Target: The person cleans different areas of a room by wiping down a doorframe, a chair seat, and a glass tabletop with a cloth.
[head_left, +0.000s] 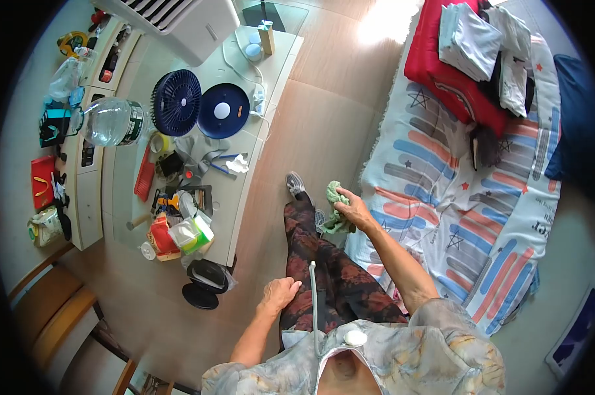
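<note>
My right hand (356, 209) is closed on a crumpled green cloth (337, 197), part of which hangs down beside my knee. My left hand (281, 294) hangs low near my left thigh, its fingers curled in; whether anything is inside them cannot be made out. Dark floral trousers (300, 243) cover my legs, and one grey and white shoe (296, 185) shows on the floor. A thin pale tube or strap (314, 296) rises in front of my chest.
To the left, a white table (235, 217) holds a blue fan (177, 102), a water bottle (116, 122), packets and tools. A black bin (205, 280) stands beside it. On the right, a patterned bed or sofa cover (442, 217) bears a red case (442, 66) and folded clothes (468, 43).
</note>
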The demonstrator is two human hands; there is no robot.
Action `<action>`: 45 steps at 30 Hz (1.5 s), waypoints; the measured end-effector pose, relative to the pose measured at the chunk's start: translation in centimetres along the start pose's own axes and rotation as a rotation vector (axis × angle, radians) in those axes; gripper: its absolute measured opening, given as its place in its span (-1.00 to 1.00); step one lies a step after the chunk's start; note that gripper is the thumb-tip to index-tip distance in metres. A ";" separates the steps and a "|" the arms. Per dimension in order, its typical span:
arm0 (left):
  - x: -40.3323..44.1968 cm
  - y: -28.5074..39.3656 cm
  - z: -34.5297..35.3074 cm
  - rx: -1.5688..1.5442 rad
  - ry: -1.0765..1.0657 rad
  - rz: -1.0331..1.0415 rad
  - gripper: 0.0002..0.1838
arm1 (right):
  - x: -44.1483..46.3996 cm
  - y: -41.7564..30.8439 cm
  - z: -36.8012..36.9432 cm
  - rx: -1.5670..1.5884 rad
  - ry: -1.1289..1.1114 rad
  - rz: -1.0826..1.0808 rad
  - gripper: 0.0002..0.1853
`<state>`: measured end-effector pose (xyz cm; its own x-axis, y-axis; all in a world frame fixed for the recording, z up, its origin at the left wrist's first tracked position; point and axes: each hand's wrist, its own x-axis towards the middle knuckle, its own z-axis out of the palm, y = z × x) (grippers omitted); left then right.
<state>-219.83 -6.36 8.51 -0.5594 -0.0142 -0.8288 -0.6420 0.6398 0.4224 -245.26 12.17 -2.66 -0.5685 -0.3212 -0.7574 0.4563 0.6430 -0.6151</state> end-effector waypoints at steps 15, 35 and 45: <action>7.1 7.0 -8.9 -0.094 0.114 0.014 -0.71 | 22.6 -18.2 -4.6 -0.470 -0.111 -0.288 -0.40; 34.3 24.5 -13.5 -0.656 0.521 0.197 -0.71 | 52.7 -24.3 -8.3 -1.014 -0.308 -0.743 -0.55; 49.4 20.0 -15.7 -0.577 0.612 0.006 -0.78 | 62.6 -20.9 0.8 -1.183 0.081 -1.200 -0.55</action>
<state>-268.53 -6.36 -18.26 -0.6421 -0.5326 -0.5513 -0.7127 0.1498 0.6853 -289.83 -21.87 -37.38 -0.2371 -0.9713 0.0190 -0.9350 0.2229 -0.2760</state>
